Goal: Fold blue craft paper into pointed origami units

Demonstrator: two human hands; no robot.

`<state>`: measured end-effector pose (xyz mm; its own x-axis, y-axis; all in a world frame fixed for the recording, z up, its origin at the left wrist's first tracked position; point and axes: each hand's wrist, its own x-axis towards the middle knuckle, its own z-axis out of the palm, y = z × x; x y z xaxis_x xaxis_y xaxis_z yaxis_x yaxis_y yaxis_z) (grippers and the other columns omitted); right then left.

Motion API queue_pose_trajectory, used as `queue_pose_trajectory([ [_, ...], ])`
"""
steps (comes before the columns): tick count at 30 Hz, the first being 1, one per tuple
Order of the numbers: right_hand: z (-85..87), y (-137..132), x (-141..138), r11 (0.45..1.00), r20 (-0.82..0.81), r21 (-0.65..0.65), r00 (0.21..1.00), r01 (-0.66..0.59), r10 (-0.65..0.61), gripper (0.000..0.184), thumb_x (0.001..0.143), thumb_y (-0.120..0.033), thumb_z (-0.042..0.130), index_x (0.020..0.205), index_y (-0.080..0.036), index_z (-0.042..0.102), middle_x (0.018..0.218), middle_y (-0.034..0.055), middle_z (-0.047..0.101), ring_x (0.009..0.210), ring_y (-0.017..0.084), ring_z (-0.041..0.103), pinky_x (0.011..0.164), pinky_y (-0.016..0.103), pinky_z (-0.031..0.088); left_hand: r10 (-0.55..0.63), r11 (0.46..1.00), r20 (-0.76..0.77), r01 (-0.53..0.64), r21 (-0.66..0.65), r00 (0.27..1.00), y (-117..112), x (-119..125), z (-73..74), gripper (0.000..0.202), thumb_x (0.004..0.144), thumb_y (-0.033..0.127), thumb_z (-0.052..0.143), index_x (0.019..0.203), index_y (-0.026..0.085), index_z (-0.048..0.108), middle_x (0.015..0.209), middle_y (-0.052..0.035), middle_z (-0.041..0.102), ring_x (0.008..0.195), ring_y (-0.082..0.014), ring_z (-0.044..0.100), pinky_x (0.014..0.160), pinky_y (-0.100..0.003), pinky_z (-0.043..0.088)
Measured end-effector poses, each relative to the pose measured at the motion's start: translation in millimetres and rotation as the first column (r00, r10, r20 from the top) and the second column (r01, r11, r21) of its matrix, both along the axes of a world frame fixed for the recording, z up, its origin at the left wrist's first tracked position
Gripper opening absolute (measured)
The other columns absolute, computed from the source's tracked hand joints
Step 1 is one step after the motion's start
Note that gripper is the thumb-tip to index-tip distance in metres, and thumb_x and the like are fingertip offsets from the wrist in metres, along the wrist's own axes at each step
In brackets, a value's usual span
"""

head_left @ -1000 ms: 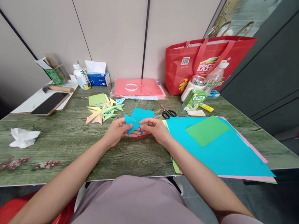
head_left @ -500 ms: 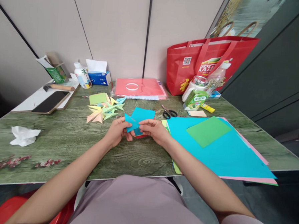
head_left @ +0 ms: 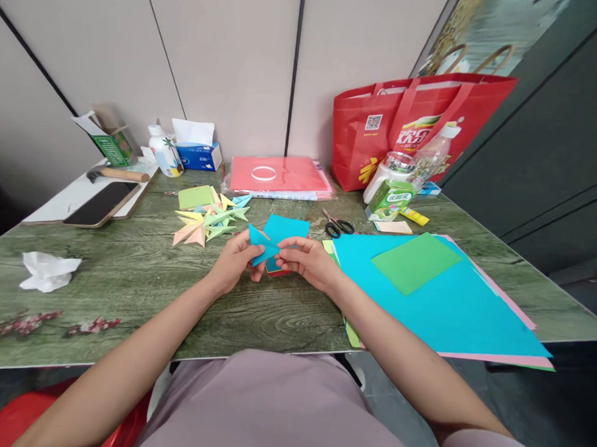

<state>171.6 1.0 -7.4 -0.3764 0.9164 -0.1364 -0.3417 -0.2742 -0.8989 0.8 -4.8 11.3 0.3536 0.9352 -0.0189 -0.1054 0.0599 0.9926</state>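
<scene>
Curled in now, the fingers of your left hand (head_left: 234, 260) no longer spread beneath the folded blue paper (head_left: 260, 251) as they did a second ago. In the head view, you hold that piece between both hands over the table (head_left: 268, 315), left thumb on top, right hand (head_left: 310, 261) pinching its right end. Just beyond lies a flat blue sheet (head_left: 288, 227); scissors (head_left: 336, 225) rest to its right, folded-paper spikes (head_left: 212, 220) to its left.

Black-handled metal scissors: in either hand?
No, the black-handled metal scissors lie on the green wood-grain table, while the left hand and right hand both hold the small folded blue paper.
</scene>
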Motion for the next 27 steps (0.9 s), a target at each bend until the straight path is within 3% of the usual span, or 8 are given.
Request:
queue_pose_trajectory([
  [4, 0.8, 0.5, -0.1, 1.000, -0.005, -0.020, 1.000, -0.011, 0.011, 0.028, 0.056, -0.025, 0.077, 0.077, -0.015, 0.062, 0.065, 0.0000, 0.068, 0.056, 0.008, 0.062, 0.060, 0.023, 0.052, -0.020, 1.000, 0.000, 0.020, -0.005, 1.000, -1.3, 0.8, 2.1, 0.019, 0.073, 0.025, 0.054, 0.089, 0.018, 0.048, 0.053, 0.0026, 0.062, 0.033, -0.0122, 0.052, 0.030, -0.019, 0.038],
  [13, 2.5, -2.2, -2.2, 0.999, -0.019, 0.017, 0.999, -0.040, 0.040, 0.025, 0.055, -0.023, 0.078, 0.074, -0.015, 0.064, 0.066, 0.0002, 0.069, 0.058, 0.008, 0.063, 0.062, 0.023, 0.053, 0.079, 0.992, 0.105, -0.067, -0.109, 0.991, -0.1, 1.6, -2.0, 0.012, 0.067, 0.018, 0.053, 0.078, 0.017, 0.049, 0.045, 0.0036, 0.058, 0.028, -0.0106, 0.046, 0.027, -0.017, 0.034],
  [21, 0.0, 3.3, -0.2, 0.971, -0.060, -0.176, 0.986, -0.161, 0.152, 0.023, 0.068, -0.035, 0.071, 0.072, -0.013, 0.064, 0.068, 0.0028, 0.069, 0.058, 0.007, 0.063, 0.056, 0.016, 0.052, -0.011, 1.000, 0.072, 0.013, -0.029, 0.997, -3.0, 0.4, 0.4, 0.013, 0.069, 0.023, 0.055, 0.078, 0.017, 0.050, 0.049, 0.0017, 0.060, 0.032, -0.0127, 0.052, 0.031, -0.020, 0.038],
  [27, 0.0, 3.4, 1.8, 0.937, -0.029, -0.208, 0.959, -0.280, 0.280, 0.026, 0.068, -0.036, 0.070, 0.071, -0.011, 0.064, 0.061, 0.0012, 0.065, 0.050, 0.004, 0.058, 0.047, 0.012, 0.047, -0.037, 0.999, 0.064, 0.040, -0.037, 0.997, -5.0, 1.7, -0.1, 0.012, 0.070, 0.022, 0.053, 0.079, 0.017, 0.049, 0.048, 0.0018, 0.060, 0.032, -0.0127, 0.051, 0.030, -0.020, 0.038],
])
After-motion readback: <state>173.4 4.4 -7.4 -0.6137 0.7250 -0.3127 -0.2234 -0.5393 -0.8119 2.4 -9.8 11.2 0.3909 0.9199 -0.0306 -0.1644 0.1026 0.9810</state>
